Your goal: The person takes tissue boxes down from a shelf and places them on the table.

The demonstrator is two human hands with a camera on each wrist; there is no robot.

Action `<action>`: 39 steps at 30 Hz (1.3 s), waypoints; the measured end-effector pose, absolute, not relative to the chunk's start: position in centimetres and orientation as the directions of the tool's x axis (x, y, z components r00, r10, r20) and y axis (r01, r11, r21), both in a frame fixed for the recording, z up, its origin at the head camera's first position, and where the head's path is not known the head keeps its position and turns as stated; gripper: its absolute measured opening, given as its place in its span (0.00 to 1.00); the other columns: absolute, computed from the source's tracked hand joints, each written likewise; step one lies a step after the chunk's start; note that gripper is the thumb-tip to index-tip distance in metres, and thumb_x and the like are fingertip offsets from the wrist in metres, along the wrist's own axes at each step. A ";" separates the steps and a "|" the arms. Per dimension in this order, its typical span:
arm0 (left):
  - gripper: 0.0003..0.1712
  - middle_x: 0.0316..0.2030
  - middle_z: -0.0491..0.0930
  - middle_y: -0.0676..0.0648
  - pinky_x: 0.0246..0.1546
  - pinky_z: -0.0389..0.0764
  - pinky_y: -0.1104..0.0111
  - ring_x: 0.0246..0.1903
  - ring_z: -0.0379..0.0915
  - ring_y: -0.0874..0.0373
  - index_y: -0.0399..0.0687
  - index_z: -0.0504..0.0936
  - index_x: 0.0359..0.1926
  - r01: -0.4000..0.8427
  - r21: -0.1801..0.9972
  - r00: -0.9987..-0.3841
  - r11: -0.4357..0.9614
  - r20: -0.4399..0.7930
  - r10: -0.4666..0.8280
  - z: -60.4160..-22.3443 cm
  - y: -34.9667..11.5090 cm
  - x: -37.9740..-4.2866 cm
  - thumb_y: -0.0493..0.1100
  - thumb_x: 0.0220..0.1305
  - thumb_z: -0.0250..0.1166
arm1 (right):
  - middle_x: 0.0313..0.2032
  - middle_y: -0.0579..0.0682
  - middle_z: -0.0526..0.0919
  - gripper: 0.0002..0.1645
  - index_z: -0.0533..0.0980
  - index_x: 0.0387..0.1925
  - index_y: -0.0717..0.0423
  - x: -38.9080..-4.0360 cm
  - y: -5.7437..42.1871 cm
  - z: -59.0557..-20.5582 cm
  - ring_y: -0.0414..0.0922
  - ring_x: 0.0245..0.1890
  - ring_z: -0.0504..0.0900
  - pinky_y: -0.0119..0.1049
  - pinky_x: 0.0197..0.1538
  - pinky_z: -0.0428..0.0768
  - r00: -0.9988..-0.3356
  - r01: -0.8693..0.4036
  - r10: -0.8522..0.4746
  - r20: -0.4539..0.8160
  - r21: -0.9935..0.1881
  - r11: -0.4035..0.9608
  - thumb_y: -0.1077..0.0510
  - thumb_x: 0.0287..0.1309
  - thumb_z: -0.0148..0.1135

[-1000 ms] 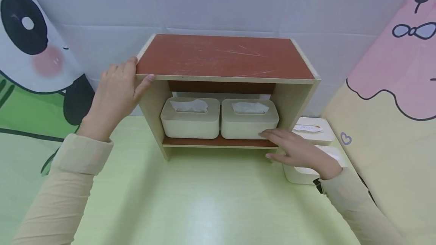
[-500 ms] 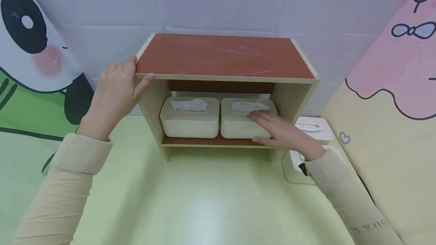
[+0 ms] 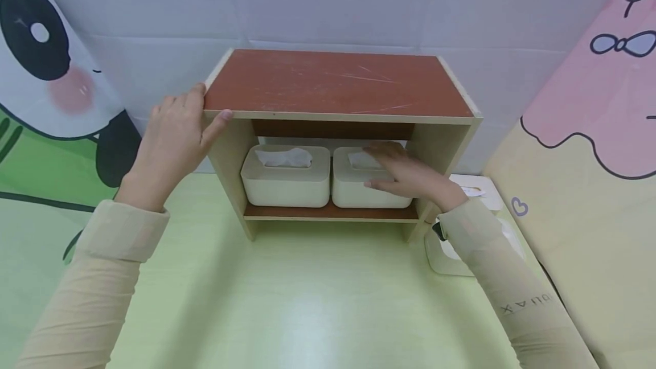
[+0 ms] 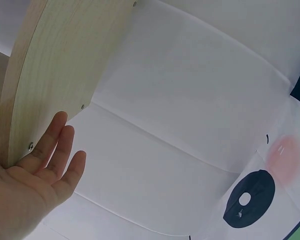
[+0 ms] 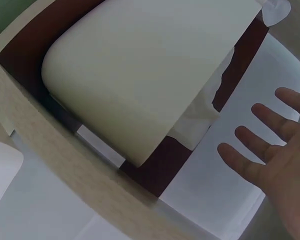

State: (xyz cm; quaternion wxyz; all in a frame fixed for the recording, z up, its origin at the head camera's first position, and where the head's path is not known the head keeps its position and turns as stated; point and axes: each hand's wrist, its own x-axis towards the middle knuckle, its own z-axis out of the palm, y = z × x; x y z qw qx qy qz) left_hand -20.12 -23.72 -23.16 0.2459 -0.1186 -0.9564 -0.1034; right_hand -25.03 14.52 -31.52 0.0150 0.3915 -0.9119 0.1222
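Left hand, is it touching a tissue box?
No, the left hand rests against the upper left corner of the shelf unit, outside its compartment.

The right hand (image 3: 410,178) hides the far right part of the right tissue box (image 3: 359,192), with some of its tissue (image 3: 361,160), and I can't tell whether the 2 touch. From here I lose parts of the near box (image 3: 447,265) and far box (image 3: 489,193), right of the shelf (image 3: 333,84), behind the right sleeve (image 3: 497,261); its lettering (image 3: 526,303) is too small for me to read. In the left wrist view I see only 3 fingers (image 4: 64,145) of the left hand (image 3: 171,144), its palm cropped. The right wrist view cuts off the right hand.
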 end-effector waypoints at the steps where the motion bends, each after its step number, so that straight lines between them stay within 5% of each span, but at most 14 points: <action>1: 0.36 0.41 0.73 0.29 0.41 0.62 0.44 0.38 0.65 0.33 0.30 0.61 0.58 0.278 0.139 -0.850 0.950 0.497 0.176 -23.2 -23.7 -20.1 0.60 0.67 0.45 | 0.66 0.58 0.57 0.42 0.54 0.66 0.60 -25.3 14.5 -31.6 0.57 0.67 0.53 0.54 0.66 0.52 -0.693 -0.717 -0.710 0.124 -0.215 0.663 0.42 0.59 0.55; 12: 0.35 0.39 0.73 0.30 0.41 0.63 0.45 0.37 0.65 0.35 0.30 0.62 0.57 0.282 0.131 -0.846 0.950 0.502 0.182 -23.2 -23.7 -20.0 0.59 0.67 0.45 | 0.59 0.58 0.65 0.37 0.59 0.64 0.58 -27.6 14.4 -32.5 0.57 0.61 0.61 0.55 0.63 0.54 -0.781 -0.615 -0.619 0.085 -0.284 0.736 0.42 0.61 0.52; 19: 0.35 0.38 0.72 0.31 0.41 0.63 0.45 0.36 0.65 0.35 0.29 0.62 0.55 0.285 0.122 -0.841 0.951 0.507 0.187 -23.2 -23.7 -20.0 0.59 0.68 0.45 | 0.64 0.57 0.60 0.41 0.56 0.66 0.54 -28.4 14.5 -33.1 0.60 0.65 0.53 0.55 0.66 0.49 -0.841 -0.517 -0.540 0.007 -0.298 0.802 0.36 0.59 0.48; 30: 0.35 0.38 0.73 0.30 0.41 0.63 0.44 0.36 0.65 0.35 0.29 0.62 0.55 0.282 0.118 -0.842 0.952 0.507 0.187 -23.1 -23.7 -20.0 0.59 0.68 0.45 | 0.70 0.53 0.48 0.51 0.47 0.70 0.48 -29.3 14.2 -34.1 0.59 0.70 0.42 0.59 0.66 0.45 -0.863 -0.446 -0.497 -0.086 -0.329 0.832 0.26 0.53 0.45; 39: 0.35 0.39 0.73 0.30 0.41 0.63 0.45 0.35 0.64 0.35 0.29 0.62 0.56 0.280 0.122 -0.843 0.952 0.505 0.183 -23.1 -23.7 -20.0 0.59 0.68 0.45 | 0.70 0.56 0.49 0.57 0.46 0.70 0.53 -29.7 14.1 -34.3 0.58 0.70 0.45 0.54 0.68 0.48 -0.845 -0.475 -0.517 -0.137 -0.252 0.843 0.25 0.49 0.50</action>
